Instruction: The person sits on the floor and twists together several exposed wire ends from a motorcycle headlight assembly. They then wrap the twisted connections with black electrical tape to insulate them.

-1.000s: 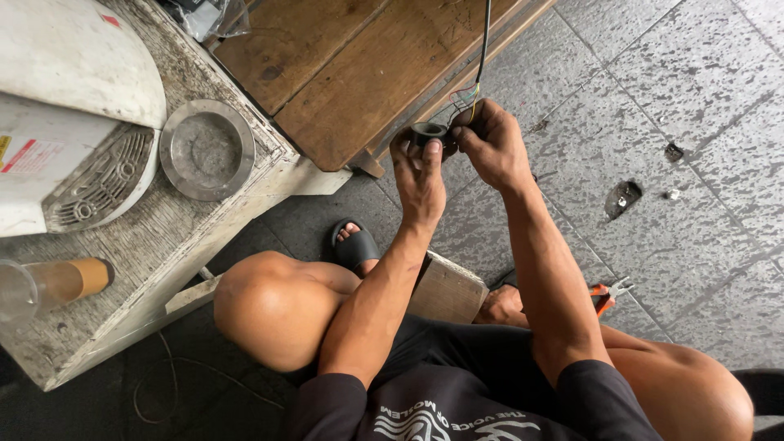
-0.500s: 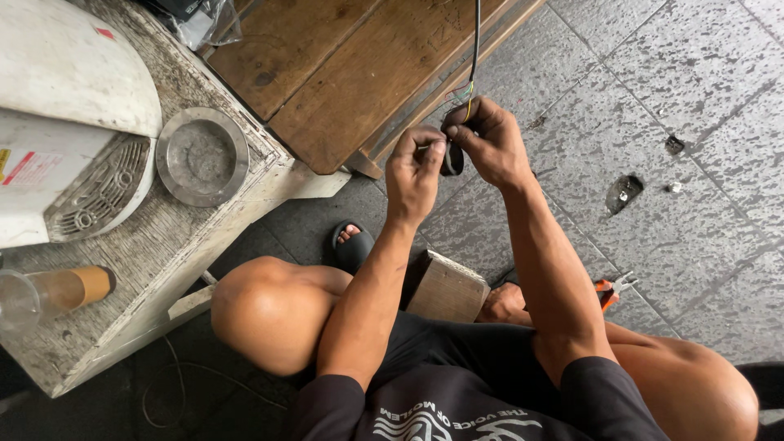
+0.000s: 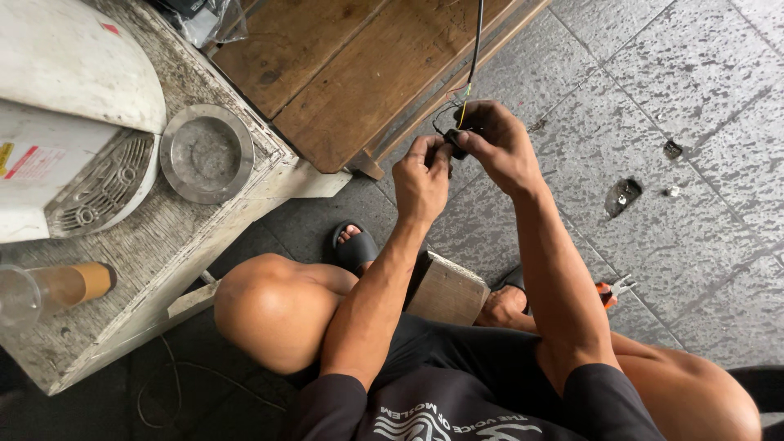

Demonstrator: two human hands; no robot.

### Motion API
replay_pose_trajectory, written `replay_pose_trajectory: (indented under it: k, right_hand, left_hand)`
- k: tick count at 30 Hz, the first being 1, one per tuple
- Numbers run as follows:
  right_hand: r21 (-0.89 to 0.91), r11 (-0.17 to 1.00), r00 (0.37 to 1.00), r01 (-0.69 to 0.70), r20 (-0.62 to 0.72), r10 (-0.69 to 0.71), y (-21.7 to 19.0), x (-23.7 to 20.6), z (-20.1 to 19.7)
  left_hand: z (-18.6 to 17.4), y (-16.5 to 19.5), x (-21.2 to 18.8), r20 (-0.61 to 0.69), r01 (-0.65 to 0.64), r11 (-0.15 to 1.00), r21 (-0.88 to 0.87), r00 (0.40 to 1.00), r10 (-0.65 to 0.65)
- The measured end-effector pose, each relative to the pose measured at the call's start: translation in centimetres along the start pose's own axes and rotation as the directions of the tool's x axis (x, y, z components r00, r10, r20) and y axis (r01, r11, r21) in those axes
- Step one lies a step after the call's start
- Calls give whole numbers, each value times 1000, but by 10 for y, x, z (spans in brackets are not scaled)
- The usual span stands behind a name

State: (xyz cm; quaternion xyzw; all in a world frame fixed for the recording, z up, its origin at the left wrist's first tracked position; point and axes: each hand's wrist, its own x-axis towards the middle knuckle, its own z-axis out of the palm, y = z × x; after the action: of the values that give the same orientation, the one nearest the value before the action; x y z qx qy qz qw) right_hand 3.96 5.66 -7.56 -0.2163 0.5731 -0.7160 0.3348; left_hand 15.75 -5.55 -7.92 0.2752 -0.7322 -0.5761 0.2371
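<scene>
Nearest the camera, the person sits low with both knees bent, in a dark shirt and dark shorts, on a small wooden block (image 3: 447,287) that rests on the grey stone floor (image 3: 702,163). A foot in a black sandal (image 3: 354,245) shows between the left knee and that block, and orange-handled pliers (image 3: 611,289) lie on the floor just beside the right leg. Both forearms reach forward and meet over the floor. The left hand (image 3: 420,175) has its grip pinched closed, thumb and fingertips together on the near side of a small black part (image 3: 456,143). The right hand (image 3: 498,143) curls its grip closed around the same part from the far side, fingers wrapped over it, so the 2 hands touch at the part. Thin wires, 1 of them yellow, run from the part up to a black cable (image 3: 475,45) that leads away to the top edge of the view. Beyond the hands lies a brown wooden board (image 3: 343,73), its near corner just under them. To the left stands a worn, pale table (image 3: 204,220); near its right edge sits a round metal dish (image 3: 206,153), with a white machine housing (image 3: 65,122) behind it and a clear cup with a brown base (image 3: 49,290) lying by the near edge.
</scene>
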Motion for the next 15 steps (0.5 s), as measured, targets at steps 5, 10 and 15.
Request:
replay_pose_trajectory:
  k: [5,10,15]
  right_hand:
    - [-570,820,997,51,81,-6,-6,-14,-7]
    - [-672,724,986,156,145,-78,-7,-18,-8]
    - [-700,714,1000,-16,-13,10,-1,-12,-2]
  left_hand:
    - [7,-5,-5,2,82,986,-146,997,-82]
    - [8,-9,-9,-11,91,979,-185,995,-95]
    - [10,-16,-8,98,215,862,-459,977,-192]
